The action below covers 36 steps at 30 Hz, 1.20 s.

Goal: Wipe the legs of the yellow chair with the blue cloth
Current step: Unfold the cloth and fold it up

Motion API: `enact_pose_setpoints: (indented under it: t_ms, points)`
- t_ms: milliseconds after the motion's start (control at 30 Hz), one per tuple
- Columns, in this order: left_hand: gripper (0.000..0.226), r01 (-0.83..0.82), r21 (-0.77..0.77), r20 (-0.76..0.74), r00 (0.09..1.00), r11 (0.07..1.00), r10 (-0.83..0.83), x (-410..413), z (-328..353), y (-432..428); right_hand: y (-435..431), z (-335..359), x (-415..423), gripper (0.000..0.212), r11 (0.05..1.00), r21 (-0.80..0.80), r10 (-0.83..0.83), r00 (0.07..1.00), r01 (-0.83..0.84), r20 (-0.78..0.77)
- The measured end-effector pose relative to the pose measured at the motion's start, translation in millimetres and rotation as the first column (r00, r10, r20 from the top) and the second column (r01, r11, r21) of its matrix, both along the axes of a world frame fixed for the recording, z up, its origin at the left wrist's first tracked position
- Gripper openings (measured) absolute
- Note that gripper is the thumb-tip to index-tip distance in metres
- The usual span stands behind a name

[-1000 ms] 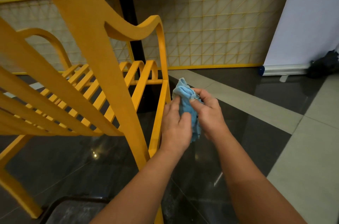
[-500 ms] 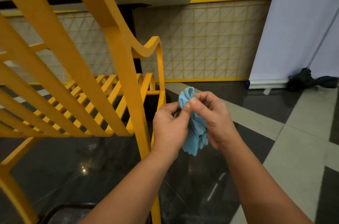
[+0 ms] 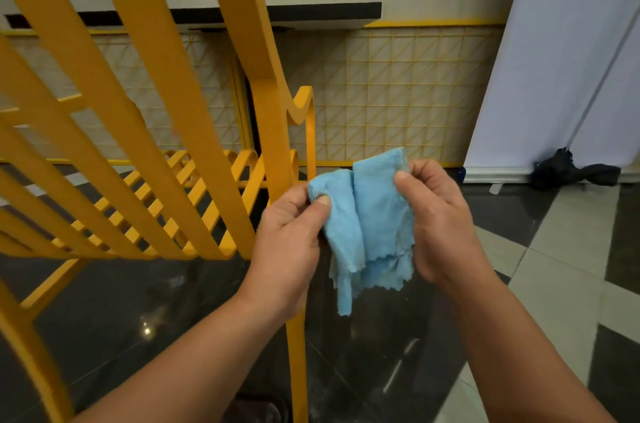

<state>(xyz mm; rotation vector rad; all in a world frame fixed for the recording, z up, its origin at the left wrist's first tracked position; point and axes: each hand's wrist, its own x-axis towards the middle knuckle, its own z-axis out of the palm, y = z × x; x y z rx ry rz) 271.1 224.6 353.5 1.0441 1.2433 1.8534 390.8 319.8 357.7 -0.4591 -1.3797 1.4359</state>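
You held the blue cloth (image 3: 375, 211) up w/ both hands. Left hand (image 3: 287, 242) pinched one top edge, right hand (image 3: 441, 222) the other. Cloth hung just right of the yellow chair (image 3: 273, 145) leg, not touching it.

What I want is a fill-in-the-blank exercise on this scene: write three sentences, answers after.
1. The left hand and right hand both pinch the ____ cloth.
2. The slatted chair left of the hands is ____.
3. A dark bundle lies on the ____ near the white banner.
Answers: blue; yellow; floor.
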Motion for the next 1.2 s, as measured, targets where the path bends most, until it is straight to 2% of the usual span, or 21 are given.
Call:
enact_pose_setpoints:
  t_ms: [133,367,467,600,700,800,867,967,1033,1100,1200]
  points:
    - [0.028,0.048,0.068,0.000,0.999,0.997,-0.048,-17.0,9.0,-22.6,-6.0,10.5,1.3,0.019,1.000,-0.010,-0.012,0.997,0.012,-0.072]
    - [0.026,0.000,0.061,-0.074,0.997,0.998,0.005,-65.0,9.0,-60.8,-19.5,17.5,1.9,0.030,0.996,0.088,-0.033,0.999,0.032,0.006]
    - [0.024,-0.020,0.029,-0.069,0.997,0.999,0.022,-79.0,6.8,-74.8,-28.0,16.8,-3.5,0.024,0.990,0.133,0.025,0.996,-0.036,0.085]
    - [0.022,-0.108,-0.016,-0.107,0.989,0.994,0.106,-87.6,5.5,-88.9,-49.5,15.5,-19.6,0.029,0.972,0.226,0.006,0.965,-0.067,0.262]
    - [0.019,-0.175,-0.014,-0.186,0.968,0.984,0.169,-92.3,7.8,-97.8,-69.2,16.9,-33.7,0.024,0.958,0.257,0.021,0.929,-0.124,0.369]
    - [0.019,-0.241,0.003,-0.291,0.928,0.971,0.231,-101.6,10.0,-107.7,-83.8,17.8,-47.5,0.026,0.945,0.276,0.051,0.915,-0.174,0.401]
    - [0.020,-0.291,0.018,-0.347,0.895,0.956,0.279,-110.7,9.6,-115.1,-89.4,15.9,-55.8,0.029,0.941,0.300,0.013,0.904,-0.156,0.428]
    - [0.019,-0.357,0.014,-0.372,0.865,0.934,0.336,-127.2,7.1,-130.3,-93.2,8.6,-63.1,0.029,0.960,0.253,-0.018,0.882,-0.116,0.471]
    - [0.023,-0.370,-0.023,-0.374,0.865,0.929,0.335,-140.8,2.9,-143.2,-95.7,3.3,-65.9,0.023,0.968,0.197,0.024,0.839,-0.155,0.543]
    - [0.027,-0.376,-0.067,-0.323,0.885,0.924,0.337,-157.7,-4.6,-155.6,-99.2,-1.7,-69.7,0.023,0.969,0.066,0.153,0.791,-0.237,0.593]
    - [0.035,-0.371,-0.152,-0.188,0.921,0.916,0.341,-183.2,-18.8,-171.4,-105.9,-13.2,-79.7,0.046,0.934,-0.143,0.346,0.732,-0.327,0.587]
